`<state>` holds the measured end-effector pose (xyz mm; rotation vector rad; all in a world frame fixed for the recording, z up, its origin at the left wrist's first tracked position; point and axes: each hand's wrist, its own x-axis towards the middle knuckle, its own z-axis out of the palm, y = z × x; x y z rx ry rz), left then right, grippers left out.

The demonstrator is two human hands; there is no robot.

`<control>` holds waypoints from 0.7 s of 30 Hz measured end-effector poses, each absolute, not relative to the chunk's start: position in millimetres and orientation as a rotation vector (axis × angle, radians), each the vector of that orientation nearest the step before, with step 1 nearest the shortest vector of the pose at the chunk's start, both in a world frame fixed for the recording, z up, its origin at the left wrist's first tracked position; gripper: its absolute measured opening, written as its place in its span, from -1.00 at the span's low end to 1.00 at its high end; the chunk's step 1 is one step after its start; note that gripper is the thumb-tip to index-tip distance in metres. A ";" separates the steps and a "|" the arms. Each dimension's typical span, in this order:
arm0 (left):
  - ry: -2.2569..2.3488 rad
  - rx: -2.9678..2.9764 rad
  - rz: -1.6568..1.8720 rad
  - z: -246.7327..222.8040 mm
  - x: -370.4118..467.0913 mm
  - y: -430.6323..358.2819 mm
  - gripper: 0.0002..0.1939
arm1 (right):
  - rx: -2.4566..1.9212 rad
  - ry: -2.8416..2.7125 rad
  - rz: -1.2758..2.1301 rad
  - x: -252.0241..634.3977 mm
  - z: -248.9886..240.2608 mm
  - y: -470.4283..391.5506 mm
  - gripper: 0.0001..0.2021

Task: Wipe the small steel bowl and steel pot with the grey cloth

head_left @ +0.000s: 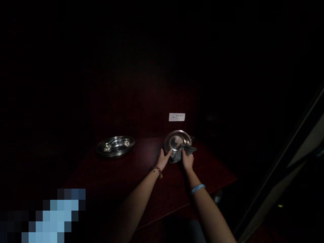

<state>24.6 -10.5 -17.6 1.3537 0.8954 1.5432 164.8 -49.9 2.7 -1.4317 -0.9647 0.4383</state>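
A round, shiny steel plate [178, 138] is tilted up at the back of the dark red table, its inner face towards me. My left hand [163, 159] grips its lower left rim, thumb on the near side. My right hand [187, 160] is closed around a crumpled grey cloth [178, 154] that lies against the plate's lower right part. Some of the cloth's folds and the fingers behind the plate are hidden.
To the left, several wide steel dishes [115, 147] appear stacked on the table [148, 189]. A white socket panel [177, 117] is on the dark wall behind. A pale upright edge [274, 180] slants along the right. The surroundings are very dark, and the lower left corner is pixelated.
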 end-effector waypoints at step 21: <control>0.998 1.146 1.586 -4.0 19.5 -13.6 -0.55 | -1.429 -1.032 0.465 159.7 9.1 -55.0 -0.67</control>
